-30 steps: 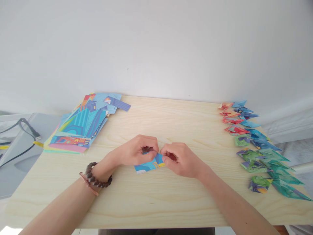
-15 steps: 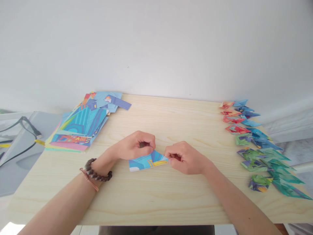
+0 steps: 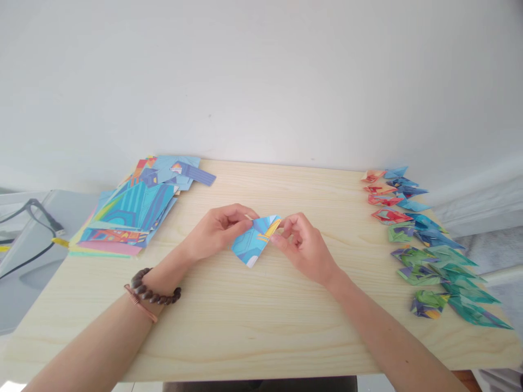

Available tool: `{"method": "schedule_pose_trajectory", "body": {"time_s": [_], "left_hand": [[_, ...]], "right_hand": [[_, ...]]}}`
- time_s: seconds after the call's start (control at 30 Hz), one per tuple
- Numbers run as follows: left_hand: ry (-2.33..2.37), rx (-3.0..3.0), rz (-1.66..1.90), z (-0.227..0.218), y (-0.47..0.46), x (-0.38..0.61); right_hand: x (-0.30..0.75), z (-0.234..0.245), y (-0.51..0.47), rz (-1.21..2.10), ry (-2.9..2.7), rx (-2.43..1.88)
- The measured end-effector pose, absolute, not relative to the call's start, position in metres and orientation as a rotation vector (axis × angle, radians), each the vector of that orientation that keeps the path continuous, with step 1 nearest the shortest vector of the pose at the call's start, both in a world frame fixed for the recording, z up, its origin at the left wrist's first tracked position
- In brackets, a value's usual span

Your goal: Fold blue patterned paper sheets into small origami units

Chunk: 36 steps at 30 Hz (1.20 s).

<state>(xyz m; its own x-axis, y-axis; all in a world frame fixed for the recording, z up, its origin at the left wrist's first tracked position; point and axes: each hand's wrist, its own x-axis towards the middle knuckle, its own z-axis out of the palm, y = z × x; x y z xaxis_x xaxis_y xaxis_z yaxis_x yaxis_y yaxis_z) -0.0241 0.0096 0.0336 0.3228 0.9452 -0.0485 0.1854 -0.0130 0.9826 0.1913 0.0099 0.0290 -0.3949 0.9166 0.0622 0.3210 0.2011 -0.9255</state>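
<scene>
Head view only, looking down over a pale wooden table (image 3: 261, 332). Dead centre, pinched between both hands: a small folded blue paper (image 3: 254, 245) with a yellow streak near its top.

Left hand (image 3: 210, 234) on the upper left edge, thumb and fingertips closed narrow on it, other fingers curled. Right hand (image 3: 304, 245) nipping the upper right corner the same way, thumb against forefinger, nothing else held. Both in contact, so neither really nearer. Paper right in the gap between the two sets of fingertips, hanging a bit below them toward the body.

Long axis on a diagonal: pointed tip low and over toward the left-wrist side, broad end up at the right fingers. Looks raised and tilted off the wood. Low tip maybe touching the surface, maybe not, can't tell from here. Beaded bracelet (image 3: 152, 291) on the left wrist.

Off to the far left, well apart from the hands: a loose stack of flat printed sheets (image 3: 131, 212), blues and oranges, a pink one at the bottom. Along the right edge, also well apart: a row of folded pieces (image 3: 425, 245), reds at the back, blues and greens nearer. Black cable (image 3: 41, 209) on a grey surface past the left edge. Plain white wall behind.
</scene>
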Motion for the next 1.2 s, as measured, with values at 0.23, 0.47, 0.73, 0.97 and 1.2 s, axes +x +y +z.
{"method": "schedule_pose_trajectory", "body": {"time_s": [0.23, 0.47, 0.73, 0.97, 1.2], "left_hand": [[1.133, 1.907, 0.704, 0.034, 0.005, -0.022], [1.160, 2.029, 0.685, 0.032, 0.010, -0.028], [1.257, 2.270, 0.876, 0.020, 0.015, -0.032], [1.267, 2.644, 0.654, 0.024, 0.011, -0.029], [1.258, 2.762, 0.518, 0.025, 0.002, -0.022]], "right_hand": [[0.197, 0.018, 0.020, 1.086, -1.830, -1.172], [0.205, 0.024, 0.027, 0.686, -2.164, -1.014], [0.200, 0.020, 0.020, 0.546, -2.321, -0.864], [0.201, 0.015, 0.022, 0.508, -2.301, -1.053], [0.205, 0.016, 0.031, 0.662, -2.248, -1.068]]}}
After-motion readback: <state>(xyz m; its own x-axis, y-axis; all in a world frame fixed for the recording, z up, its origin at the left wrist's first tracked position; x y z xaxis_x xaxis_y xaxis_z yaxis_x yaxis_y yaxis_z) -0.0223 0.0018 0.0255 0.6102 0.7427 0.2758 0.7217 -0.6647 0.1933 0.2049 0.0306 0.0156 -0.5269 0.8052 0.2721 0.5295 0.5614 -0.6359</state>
